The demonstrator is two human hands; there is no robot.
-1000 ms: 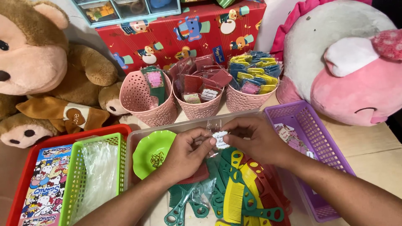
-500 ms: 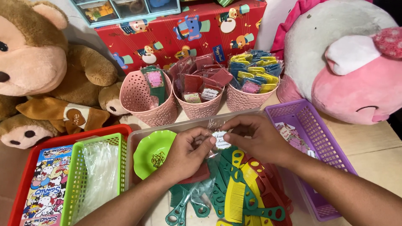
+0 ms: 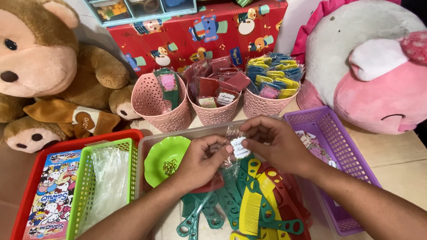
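Note:
Both my hands hold a small clear plastic bag [image 3: 234, 141] with a red comb [image 3: 212, 183] in it and a round white label on its top. My left hand [image 3: 200, 161] pinches the bag from the left and covers most of the comb. My right hand [image 3: 271, 144] pinches the bag's top beside the label. Under my hands, a clear tray [image 3: 143, 146] holds loose green, yellow and red combs [image 3: 251, 202] and a green scalloped dish [image 3: 165, 159].
Three pink baskets [image 3: 160, 106] behind the tray hold bagged combs. A purple basket [image 3: 331, 138] of small cards stands at the right. At the left are a green basket [image 3: 80, 186] with clear bags and a red tray [image 3: 26, 195]. Plush toys flank the table.
My hands and the bag stay nearly in place, with my fingers shifting slightly at the bag's top. The view has tilted a little.

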